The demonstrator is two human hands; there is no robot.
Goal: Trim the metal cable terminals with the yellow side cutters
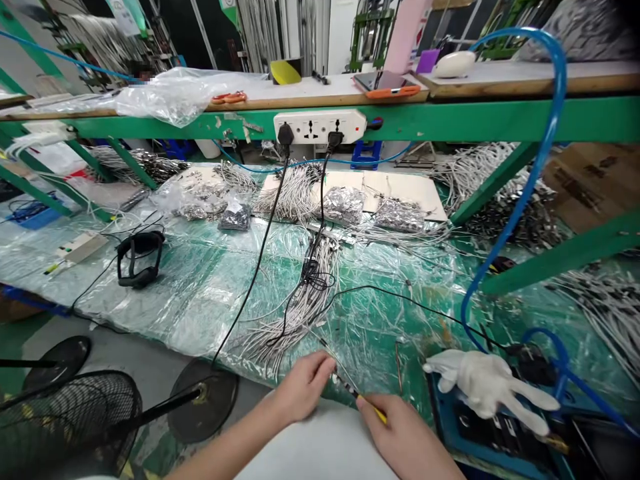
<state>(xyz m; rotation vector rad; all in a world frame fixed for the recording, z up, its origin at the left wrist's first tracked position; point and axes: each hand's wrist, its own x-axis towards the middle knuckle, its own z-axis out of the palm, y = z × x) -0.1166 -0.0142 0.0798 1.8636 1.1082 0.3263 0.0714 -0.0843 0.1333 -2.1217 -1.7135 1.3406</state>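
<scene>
My left hand (303, 387) is closed low in the middle of the view, thumb and forefinger pinched at a thin white cable (341, 367). What lies between the fingertips is mostly covered. To its right, my right hand (397, 427) grips a slim tool with a yellow handle (376, 410) and a dark, banded front part (346, 385). The tool's front end points up-left towards the left fingertips; its exact kind is unclear. Just beyond both hands lies a bundle of white cables (300, 310) on the plastic-covered bench (200, 287).
A white glove (487, 387) rests on a blue tray (445, 427) at right. Black cords hang from a power strip (320, 127). A blue hose (543, 153) loops down at right. Bags of metal parts (345, 203) lie behind. A fan (75, 420) stands lower left.
</scene>
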